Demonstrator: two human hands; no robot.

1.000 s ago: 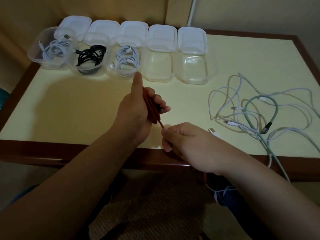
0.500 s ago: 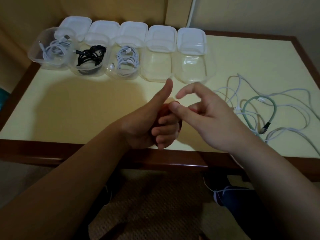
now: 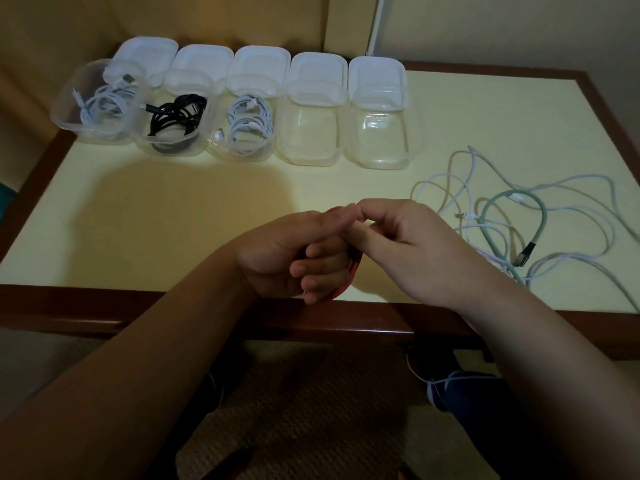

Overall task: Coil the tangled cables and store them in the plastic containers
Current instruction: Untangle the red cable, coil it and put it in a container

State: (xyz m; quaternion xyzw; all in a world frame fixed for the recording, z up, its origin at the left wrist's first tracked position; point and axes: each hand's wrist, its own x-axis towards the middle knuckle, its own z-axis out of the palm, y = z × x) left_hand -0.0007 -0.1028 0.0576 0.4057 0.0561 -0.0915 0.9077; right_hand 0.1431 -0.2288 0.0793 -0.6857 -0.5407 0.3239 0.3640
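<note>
Our left hand (image 3: 294, 251) is curled tight around a coil of red cable (image 3: 351, 271), of which only a thin arc shows past the fingers, just above the near edge of the table (image 3: 173, 216). Our right hand (image 3: 408, 244) meets it from the other side, forefinger and thumb bent over the top of the coil and touching the left hand; we cannot tell for sure whether they pinch the red cable itself, since the fingers hide it.

To the right of our hands lies the tangle of white cables (image 3: 571, 216), loose loops spread over the tabletop, with a pale green cable (image 3: 512, 199) arching through it and ending in a dark plug (image 3: 524, 254). Some strands run off the near right edge of the table.

Along the far side stand five clear plastic containers in a row, each with a white lid (image 3: 376, 76) resting behind it. The leftmost container (image 3: 65, 112) holds a coiled white cable (image 3: 104, 105), and it sits partly over the table's left edge. The second container (image 3: 173, 147) holds a coiled black cable (image 3: 176, 116). The third container (image 3: 242, 150) holds another white coil (image 3: 251, 123). The fourth container (image 3: 308, 133) and the fifth container (image 3: 381, 133) have nothing in them.

The tabletop is pale yellow with a dark wooden frame. Behind it rise tan walls, with a white vertical strip (image 3: 375, 26) near the corner. Under the table we see woven brown flooring (image 3: 311, 410) and a bit of white cable beside dark blue fabric (image 3: 464, 393).
</note>
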